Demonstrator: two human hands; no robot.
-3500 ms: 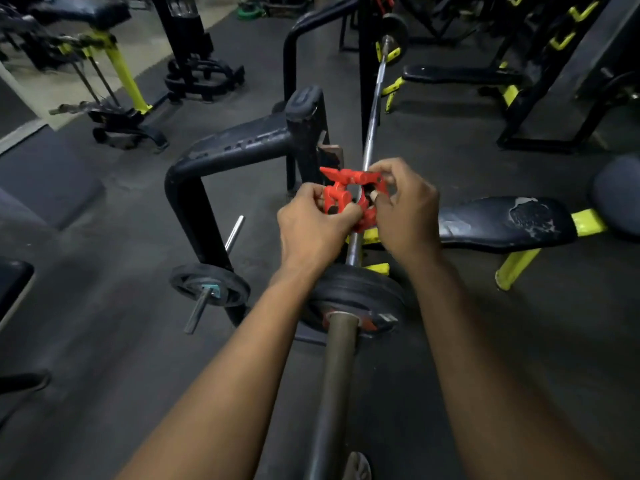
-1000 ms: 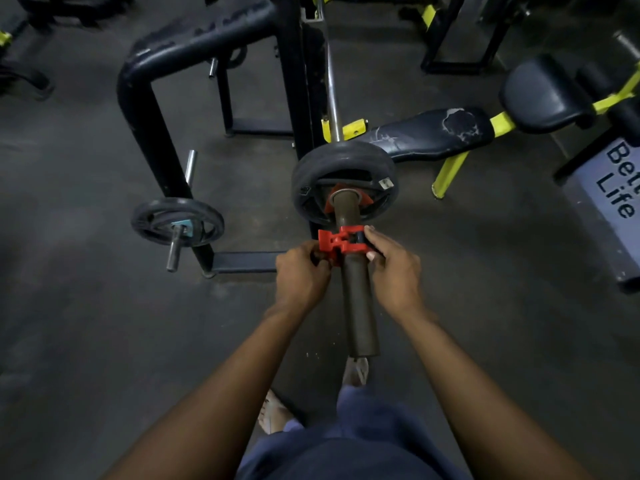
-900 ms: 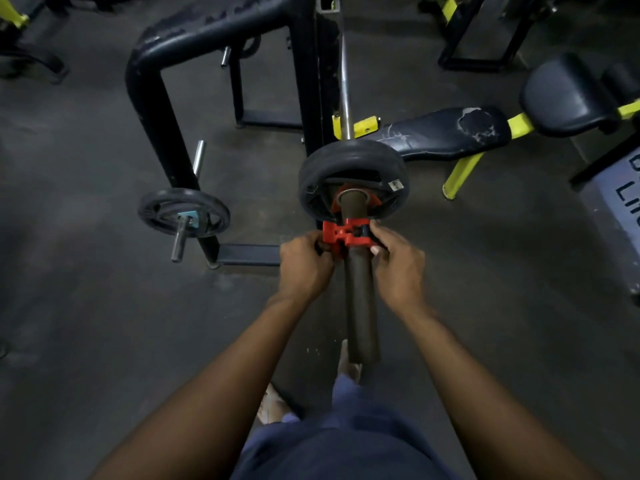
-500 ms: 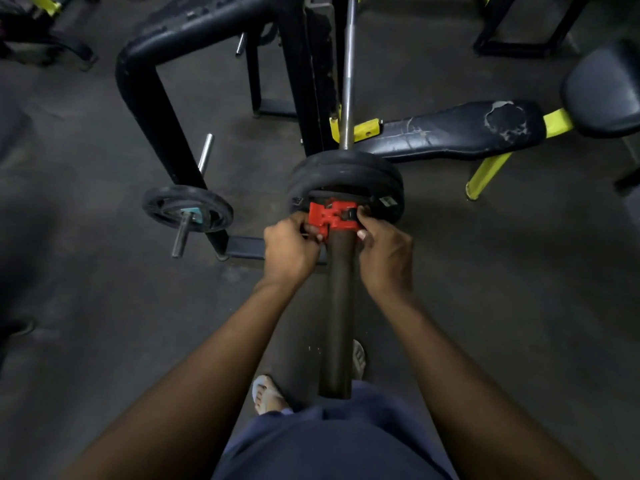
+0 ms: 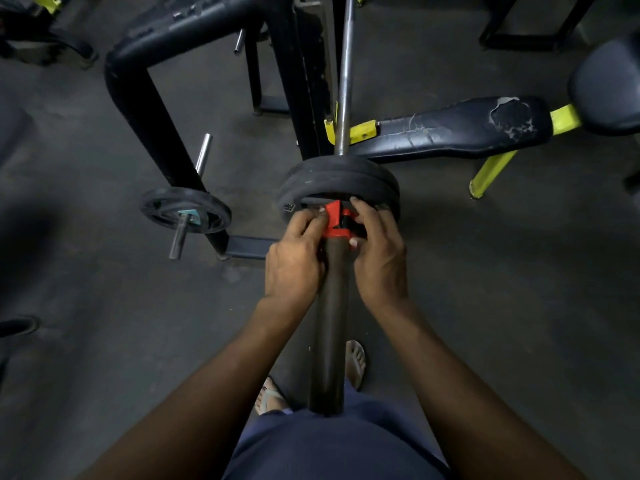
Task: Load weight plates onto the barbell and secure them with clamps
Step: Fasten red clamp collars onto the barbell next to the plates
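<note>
The barbell's dark sleeve [image 5: 329, 327] points toward me, with its chrome shaft [image 5: 345, 74] running away over the rack. Two black weight plates [image 5: 339, 178] sit on the sleeve. A red clamp [image 5: 335, 221] wraps the sleeve right against the plates' near face. My left hand [image 5: 294, 261] grips the clamp from the left, fingers curled over it. My right hand [image 5: 379, 254] holds it from the right, with the thumb at its near edge and the fingers against the plate side.
A small black plate [image 5: 185, 209] hangs on a chrome storage peg of the black rack frame [image 5: 152, 109] at left. A worn black bench [image 5: 457, 128] with yellow legs lies at right. Dark rubber floor surrounds me; my sandalled feet [image 5: 356, 362] show below the sleeve.
Both hands have slid the red clamp along the sleeve from near its middle up against the plates. My view has moved closer and more directly over the bar end.
</note>
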